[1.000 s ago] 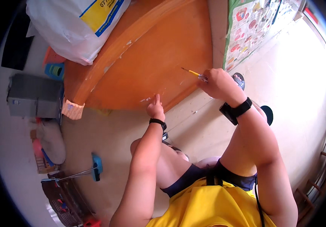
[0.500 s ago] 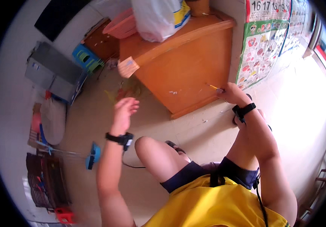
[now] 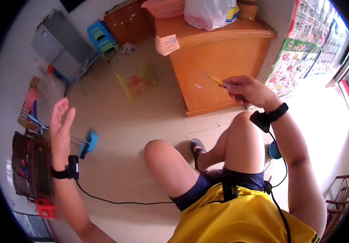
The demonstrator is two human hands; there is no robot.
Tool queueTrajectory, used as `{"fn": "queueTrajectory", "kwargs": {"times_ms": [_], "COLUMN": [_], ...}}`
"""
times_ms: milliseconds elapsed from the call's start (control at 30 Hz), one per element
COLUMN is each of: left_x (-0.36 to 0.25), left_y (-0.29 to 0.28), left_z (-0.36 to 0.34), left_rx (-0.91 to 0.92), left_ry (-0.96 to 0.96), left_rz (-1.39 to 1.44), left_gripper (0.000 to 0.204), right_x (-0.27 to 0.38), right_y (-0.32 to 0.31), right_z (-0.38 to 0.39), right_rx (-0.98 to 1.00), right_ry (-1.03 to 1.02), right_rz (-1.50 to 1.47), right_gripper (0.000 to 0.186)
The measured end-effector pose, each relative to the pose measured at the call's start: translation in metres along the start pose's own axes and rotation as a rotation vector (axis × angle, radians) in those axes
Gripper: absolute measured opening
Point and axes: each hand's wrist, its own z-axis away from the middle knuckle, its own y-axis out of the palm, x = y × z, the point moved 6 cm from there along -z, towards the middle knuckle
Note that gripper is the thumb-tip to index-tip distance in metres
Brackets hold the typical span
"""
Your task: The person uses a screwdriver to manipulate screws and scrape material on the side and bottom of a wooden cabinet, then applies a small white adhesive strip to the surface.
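My right hand is closed around a slim yellow tool. Its thin, pale tip points up and to the left, in front of the wooden cabinet; it is too small to tell its exact kind. Far over to the left, my left hand is raised with its fingers apart and nothing in it. It appears in front of a long-handled blue broom or dustpan. Both wrists wear black straps with small devices and cables.
A white plastic bag and a pink basket stand on the cabinet. A yellow and red plastic bag lies on the tiled floor. Blue stools, a grey fridge and a dark rack stand leftward; wooden chairs are right.
My left hand has swung left and away from the cabinet. My right hand has moved slightly up, still holding the yellow tool. The whole view has shifted, and my right leg has drawn inward.
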Motion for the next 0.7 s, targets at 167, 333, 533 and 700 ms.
{"fn": "queueTrajectory", "kwargs": {"times_ms": [167,333,533,700], "left_x": [0.004,0.109,0.156,0.106], "left_y": [0.091,0.195,0.261,0.292], "left_z": [-0.053,-0.096,-0.112,-0.146], "left_rx": [0.203,0.805,1.540,1.873], "left_ry": [0.303,-0.059,0.292,0.487], "left_rz": [-0.070,0.068,-0.354,-0.294], "left_gripper": [0.047,0.048,0.060,0.062], "right_x": [-0.058,-0.096,-0.104,-0.088], "right_y": [0.006,0.046,0.136,0.115], "right_z": [-0.044,-0.083,-0.118,-0.110], "right_rx": [0.050,-0.016,0.105,-0.077], "right_ry": [0.187,0.330,0.556,0.460], "right_rz": [-0.386,-1.097,-1.386,-1.473], "right_gripper": [0.028,0.036,0.036,0.037]}}
